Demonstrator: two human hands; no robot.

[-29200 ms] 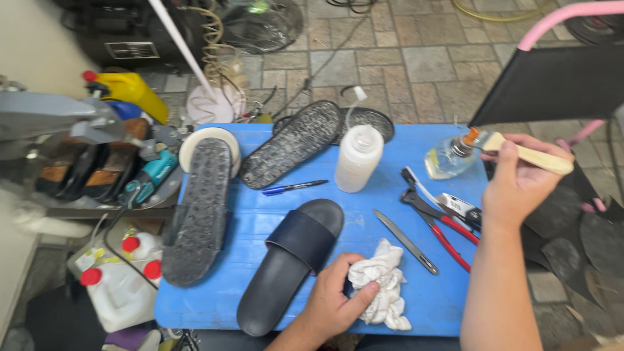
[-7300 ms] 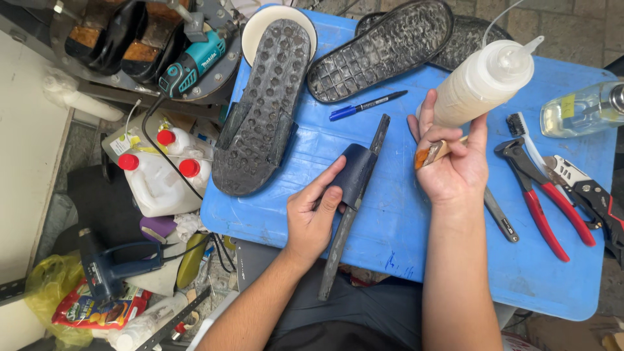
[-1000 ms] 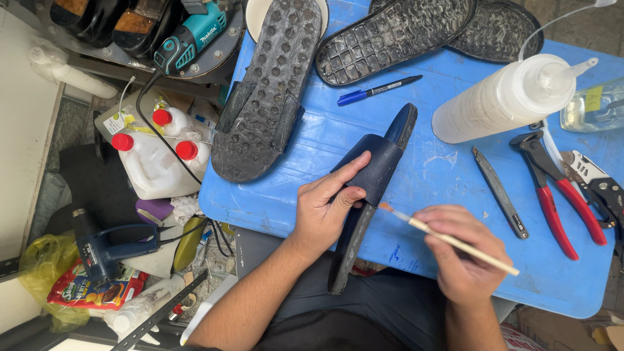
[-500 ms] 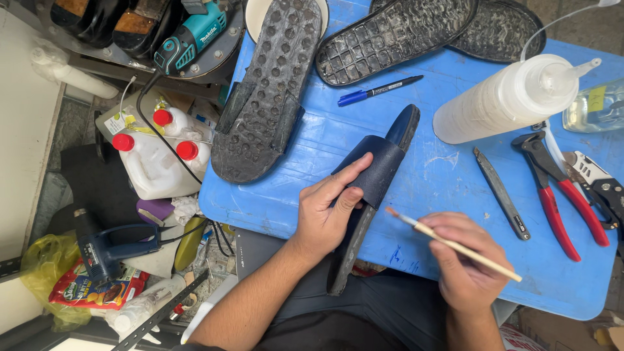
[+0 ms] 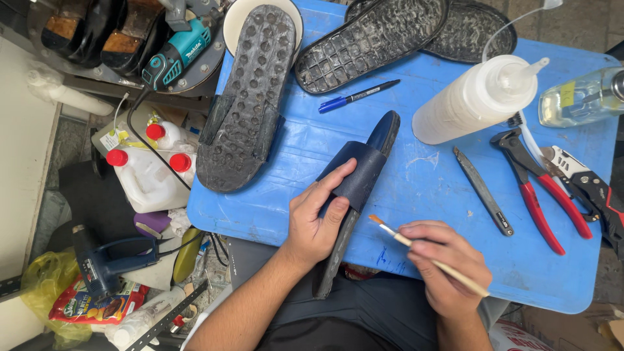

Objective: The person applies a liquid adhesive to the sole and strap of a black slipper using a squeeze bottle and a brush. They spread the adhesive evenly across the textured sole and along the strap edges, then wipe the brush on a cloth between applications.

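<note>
2 hands working: left hand point(image 5: 316, 224) is clamping the slipper point(image 5: 356, 188) on edge, right hand point(image 5: 447, 268) pinching the brush point(image 5: 416, 246), bristles just off the sole edge. Likely gluing step; the next stroke is calling for steady contact.

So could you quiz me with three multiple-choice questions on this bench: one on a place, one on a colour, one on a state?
1. Where does the pen lie?
A. on the table, below the ribbed sole
B. on the floor
C. in the right hand

2. What colour are the plier handles?
A. green
B. red
C. yellow

3. How does the left hand hold the slide sandal?
A. flat, sole down
B. not at all
C. tilted on its edge, fingers over the strap

Answers: 1 A, the pen rests on the blue top just under that sole. 2 B, both handles show red. 3 C, the sandal stands on edge while the right hand holds a brush beside it.
</note>
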